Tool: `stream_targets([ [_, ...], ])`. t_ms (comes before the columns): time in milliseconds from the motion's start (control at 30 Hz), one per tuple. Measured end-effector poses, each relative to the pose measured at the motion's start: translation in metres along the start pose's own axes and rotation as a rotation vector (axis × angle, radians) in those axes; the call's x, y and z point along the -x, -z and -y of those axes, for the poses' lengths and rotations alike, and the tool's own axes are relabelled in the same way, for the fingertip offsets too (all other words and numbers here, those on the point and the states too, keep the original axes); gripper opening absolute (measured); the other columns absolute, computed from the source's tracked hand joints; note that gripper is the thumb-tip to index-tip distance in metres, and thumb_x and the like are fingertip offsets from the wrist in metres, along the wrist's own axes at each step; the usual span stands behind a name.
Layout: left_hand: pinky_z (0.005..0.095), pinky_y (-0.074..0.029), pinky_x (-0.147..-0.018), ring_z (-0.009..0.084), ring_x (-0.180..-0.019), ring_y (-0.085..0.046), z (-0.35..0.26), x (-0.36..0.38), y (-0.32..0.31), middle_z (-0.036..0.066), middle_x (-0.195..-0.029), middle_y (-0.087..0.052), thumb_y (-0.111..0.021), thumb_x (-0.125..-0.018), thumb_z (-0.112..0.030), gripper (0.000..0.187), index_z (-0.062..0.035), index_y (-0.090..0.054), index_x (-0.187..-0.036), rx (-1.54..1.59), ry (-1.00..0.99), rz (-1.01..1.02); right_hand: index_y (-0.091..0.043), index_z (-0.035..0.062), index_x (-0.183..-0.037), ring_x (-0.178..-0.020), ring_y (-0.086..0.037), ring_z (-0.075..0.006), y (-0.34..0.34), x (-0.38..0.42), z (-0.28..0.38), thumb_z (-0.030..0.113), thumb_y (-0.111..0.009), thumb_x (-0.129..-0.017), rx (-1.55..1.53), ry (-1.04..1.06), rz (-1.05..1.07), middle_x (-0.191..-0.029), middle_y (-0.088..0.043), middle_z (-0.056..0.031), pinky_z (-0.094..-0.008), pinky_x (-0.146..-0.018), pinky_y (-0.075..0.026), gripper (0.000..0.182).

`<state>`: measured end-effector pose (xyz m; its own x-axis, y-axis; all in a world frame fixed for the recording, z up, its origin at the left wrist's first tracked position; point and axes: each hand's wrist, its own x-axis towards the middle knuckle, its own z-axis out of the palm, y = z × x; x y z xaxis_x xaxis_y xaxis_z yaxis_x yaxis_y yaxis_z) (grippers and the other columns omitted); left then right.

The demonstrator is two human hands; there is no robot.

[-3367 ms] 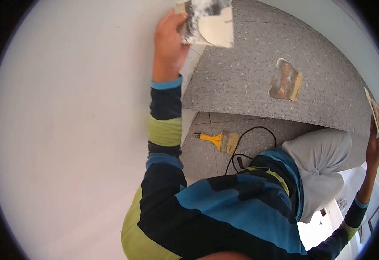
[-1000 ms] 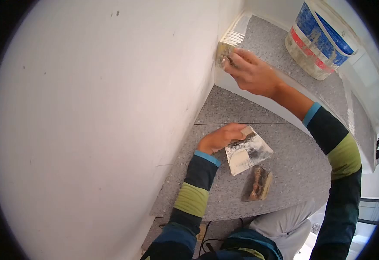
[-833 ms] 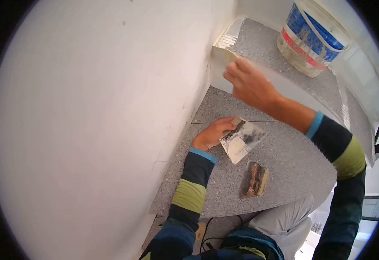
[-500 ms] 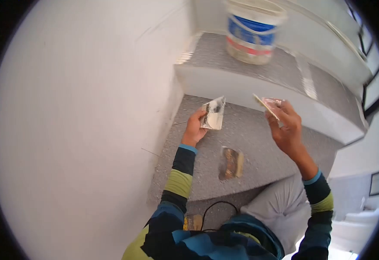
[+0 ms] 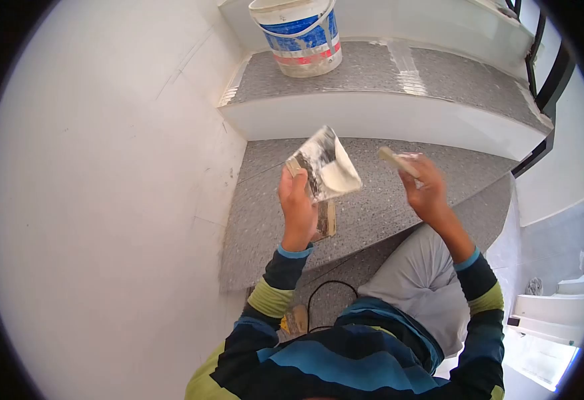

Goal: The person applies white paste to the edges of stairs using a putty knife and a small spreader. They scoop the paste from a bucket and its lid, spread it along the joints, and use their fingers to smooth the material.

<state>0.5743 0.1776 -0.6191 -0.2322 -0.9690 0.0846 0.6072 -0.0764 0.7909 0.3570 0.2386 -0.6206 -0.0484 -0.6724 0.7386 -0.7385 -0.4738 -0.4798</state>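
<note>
My left hand (image 5: 297, 208) grips a broad flat plate (image 5: 316, 157) by its near left edge. A smear of white paste (image 5: 340, 176) lies on the plate's right part. To the right, my right hand (image 5: 426, 190) is closed on a smaller putty knife (image 5: 398, 162), seen nearly edge-on and held apart from the plate. Beneath my left hand, a brown and tan flat piece (image 5: 327, 220) rests on the grey speckled step (image 5: 378, 200), partly hidden by the hand.
A white and blue bucket (image 5: 302, 43) stands on the upper step (image 5: 365, 73). The white wall (image 5: 118, 187) runs along the left. A black railing (image 5: 550, 87) is at the upper right. A black cable (image 5: 310, 300) lies below the step.
The view has shifted, so the bucket and steps appear further left. The plate in my left hand has turned and shows more of its face. The knife has turned closer to level.
</note>
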Motion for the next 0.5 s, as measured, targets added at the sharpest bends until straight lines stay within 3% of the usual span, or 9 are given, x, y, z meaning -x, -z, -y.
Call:
stream_targets([
  [33,0.0305,-0.051,-0.072,0.0155,-0.088,-0.057,-0.004,0.002,-0.004,0.011,-0.105,-0.053,-0.041,-0.091,-0.014,0.025,0.0018,-0.042,-0.11,-0.066,-0.149,-0.042,-0.061,0.0039,-0.096,-0.089,-0.06,-0.0264,0.0,0.006,0.0,0.003,-0.059,-0.077,-0.015,-0.001,0.004,-0.094,-0.061,-0.0115,-0.0321,-0.068,-0.051,0.019],
  [100,0.0301,-0.051,-0.074,0.0145,-0.091,-0.056,-0.007,0.008,-0.009,0.01,-0.104,-0.053,-0.045,-0.091,-0.015,0.027,0.0019,-0.041,-0.112,-0.059,-0.196,-0.022,-0.058,0.0,-0.099,-0.083,-0.062,-0.021,0.003,0.023,0.001,0.009,-0.061,-0.08,-0.844,-0.753,0.026,-0.094,-0.062,-0.0084,-0.0293,-0.067,-0.05,0.02],
  [133,0.0295,-0.05,-0.075,0.0147,-0.091,-0.055,-0.007,0.011,-0.013,0.01,-0.104,-0.053,-0.046,-0.091,-0.016,0.028,0.002,-0.041,-0.112,-0.079,-0.233,-0.024,-0.058,0.0,-0.099,-0.083,-0.062,-0.021,0.0,0.032,0.006,0.009,-0.061,-0.08,-0.851,-0.755,0.024,-0.094,-0.062,-0.0084,-0.0293,-0.067,-0.05,0.02],
  [200,0.029,-0.05,-0.076,0.0149,-0.092,-0.055,-0.002,0.017,-0.017,0.01,-0.104,-0.053,-0.047,-0.091,-0.016,0.029,0.0022,-0.041,-0.112,-0.109,-0.262,-0.017,-0.055,-0.0006,-0.101,-0.084,-0.061,-0.0162,-0.009,0.043,0.024,0.013,-0.063,-0.08,-1.193,-1.009,0.039,-0.097,-0.061,-0.0086,-0.0298,-0.067,-0.052,0.026],
  [267,0.031,-0.046,-0.085,0.0158,-0.099,-0.053,0.007,0.025,-0.021,0.01,-0.111,-0.05,-0.046,-0.091,-0.013,0.028,0.0004,-0.04,-0.114,-0.18,-0.347,0.008,-0.054,-0.0005,-0.103,-0.084,-0.061,-0.0165,-0.015,0.044,0.032,0.013,-0.063,-0.08,-1.256,-1.07,0.037,-0.097,-0.061,-0.0085,-0.0299,-0.068,-0.052,0.029],
  [400,0.0316,-0.047,-0.084,0.0159,-0.099,-0.052,0.019,0.04,-0.029,0.01,-0.11,-0.05,-0.047,-0.091,-0.014,0.027,0.0007,-0.041,-0.112,-0.189,-0.387,0.044,-0.051,-0.0003,-0.107,-0.085,-0.061,-0.0163,-0.024,0.05,0.03,0.012,-0.063,-0.08,-1.343,-1.138,0.019,-0.1,-0.059,-0.0085,-0.0297,-0.068,-0.053,0.033],
  [467,0.0253,-0.047,-0.071,0.0121,-0.088,-0.054,0.023,0.043,-0.027,0.01,-0.101,-0.055,-0.05,-0.09,-0.015,0.027,0.0033,-0.047,-0.109,-0.293,-0.458,-0.017,-0.051,-0.0004,-0.107,-0.085,-0.061,-0.0163,-0.024,0.052,0.027,0.012,-0.063,-0.08,-1.347,-1.143,0.038,-0.1,-0.059,-0.0085,-0.0293,-0.068,-0.053,0.033],
  [500,0.0253,-0.047,-0.071,0.0121,-0.088,-0.054,0.025,0.046,-0.025,0.01,-0.101,-0.055,-0.05,-0.09,-0.015,0.027,0.0033,-0.047,-0.109,-0.298,-0.453,-0.023,-0.051,-0.0005,-0.107,-0.084,-0.061,-0.0162,-0.025,0.052,0.024,0.012,-0.063,-0.08,-1.357,-1.149,0.046,-0.099,-0.059,-0.0086,-0.0291,-0.067,-0.053,0.032],
])
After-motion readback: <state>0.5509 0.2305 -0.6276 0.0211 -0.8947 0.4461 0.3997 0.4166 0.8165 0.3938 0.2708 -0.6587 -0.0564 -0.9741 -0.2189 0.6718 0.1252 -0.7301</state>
